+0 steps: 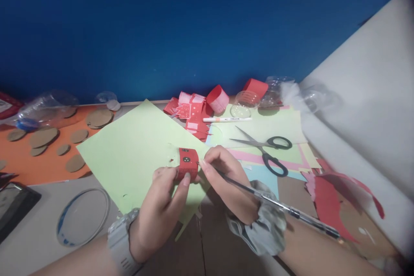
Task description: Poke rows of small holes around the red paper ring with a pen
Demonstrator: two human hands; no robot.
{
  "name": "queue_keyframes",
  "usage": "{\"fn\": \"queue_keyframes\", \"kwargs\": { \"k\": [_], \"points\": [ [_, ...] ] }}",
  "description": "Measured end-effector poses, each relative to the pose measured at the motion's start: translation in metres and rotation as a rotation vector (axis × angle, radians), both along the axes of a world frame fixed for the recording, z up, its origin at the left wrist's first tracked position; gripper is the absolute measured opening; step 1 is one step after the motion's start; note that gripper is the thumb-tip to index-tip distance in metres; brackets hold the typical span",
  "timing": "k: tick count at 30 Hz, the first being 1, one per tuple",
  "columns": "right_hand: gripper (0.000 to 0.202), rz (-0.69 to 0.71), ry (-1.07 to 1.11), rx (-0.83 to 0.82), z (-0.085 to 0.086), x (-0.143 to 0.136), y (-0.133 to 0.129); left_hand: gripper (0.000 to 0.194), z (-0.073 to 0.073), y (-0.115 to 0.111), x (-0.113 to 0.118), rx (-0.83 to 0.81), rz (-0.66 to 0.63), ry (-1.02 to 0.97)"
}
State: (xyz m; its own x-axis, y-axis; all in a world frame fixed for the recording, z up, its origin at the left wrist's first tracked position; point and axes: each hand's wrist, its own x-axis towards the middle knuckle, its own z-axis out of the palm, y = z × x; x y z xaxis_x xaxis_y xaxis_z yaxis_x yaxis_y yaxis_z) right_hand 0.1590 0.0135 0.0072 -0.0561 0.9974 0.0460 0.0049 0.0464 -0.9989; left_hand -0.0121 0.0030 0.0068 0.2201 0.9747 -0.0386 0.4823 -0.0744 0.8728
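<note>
My left hand [160,209] is closed on a small red paper roll [188,160] that bears dark, eye-like round marks. Its thumb and fingers pinch the roll's lower part. In my closed right hand [228,183] is a slim pen [278,203] with a clear barrel, slanting back over the wrist. The pen's tip end is by the right side of the red roll, though whether it touches is too small to tell. Beneath the roll lies a light green sheet of paper [129,146], with a tiny red scrap on it.
Black-handled scissors [270,151] lie spread on coloured papers at right. Behind are red paper cutouts [196,112], a white marker [226,119] and clear plastic cups [241,105]. At left are cardboard discs [43,138] on orange paper [19,155] and a tape ring [105,211].
</note>
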Motion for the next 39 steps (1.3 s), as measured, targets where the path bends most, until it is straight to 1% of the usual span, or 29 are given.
{"fn": "queue_keyframes", "kwargs": {
  "k": [3,6,8,10,13,15,18,20,22,24,26,28,30,31,33,35,36,37,39],
  "points": [
    [0.021,-0.065,0.022,-0.046,0.001,0.001,0.003,0.018,-0.005,0.0,0.0,-0.042,-0.064,-0.06],
    [0.023,-0.092,0.167,-0.088,-0.004,0.002,0.007,0.016,-0.009,-0.002,0.001,-0.117,-0.108,-0.147],
    [0.026,-0.097,0.275,-0.104,-0.009,0.003,0.009,0.013,-0.009,-0.004,0.002,-0.128,-0.102,-0.182],
    [0.028,-0.089,0.363,-0.104,-0.012,0.004,0.01,0.012,-0.006,-0.005,0.001,-0.066,-0.076,-0.162],
    [0.032,-0.056,0.435,-0.066,-0.013,0.005,0.009,0.016,-0.001,-0.006,-0.001,0.09,-0.095,-0.057],
    [0.036,-0.014,0.408,-0.011,-0.012,0.004,0.006,0.017,0.001,-0.006,-0.002,0.15,-0.108,-0.016],
    [0.038,0.071,0.269,0.073,-0.012,0.003,0.0,0.014,-0.001,-0.006,-0.002,0.147,-0.081,-0.004],
    [0.037,0.107,0.171,0.107,-0.012,0.003,-0.004,0.011,-0.002,-0.006,-0.002,0.096,-0.051,-0.033],
    [0.037,0.125,0.109,0.117,-0.012,0.003,-0.007,0.015,-0.002,-0.005,0.0,0.019,-0.007,-0.062],
    [0.037,0.148,0.101,0.103,-0.01,0.003,-0.007,0.02,0.0,-0.004,0.003,-0.054,0.02,-0.089],
    [0.039,0.174,0.159,0.072,-0.008,0.003,-0.008,0.022,0.004,-0.002,0.005,-0.124,0.0,-0.126],
    [0.041,0.142,0.191,0.05,-0.006,0.002,-0.007,0.03,0.008,0.0,0.007,-0.19,-0.047,-0.162],
    [0.042,0.057,0.169,0.025,-0.005,0.001,-0.006,0.038,0.009,0.0,0.006,-0.238,-0.077,-0.192],
    [0.039,0.014,0.144,0.011,-0.005,0.0,-0.004,0.039,0.009,0.0,0.006,-0.248,-0.082,-0.206],
    [0.027,-0.039,0.098,-0.011,-0.003,0.0,-0.001,0.04,0.008,-0.002,0.004,-0.236,-0.062,-0.226],
    [0.014,-0.039,0.068,-0.001,-0.001,0.0,0.002,0.04,0.006,-0.005,0.003,-0.205,-0.023,-0.223],
    [0.013,-0.022,0.063,0.008,-0.001,0.001,0.002,0.04,0.005,-0.006,0.002,-0.191,-0.003,-0.212],
    [0.014,0.007,0.071,0.004,0.0,0.001,0.002,0.039,0.004,-0.008,0.003,-0.183,0.011,-0.199],
    [0.025,0.082,0.105,-0.058,0.001,0.0,0.0,0.039,0.001,-0.011,0.004,-0.184,0.047,-0.157]
  ]
}}
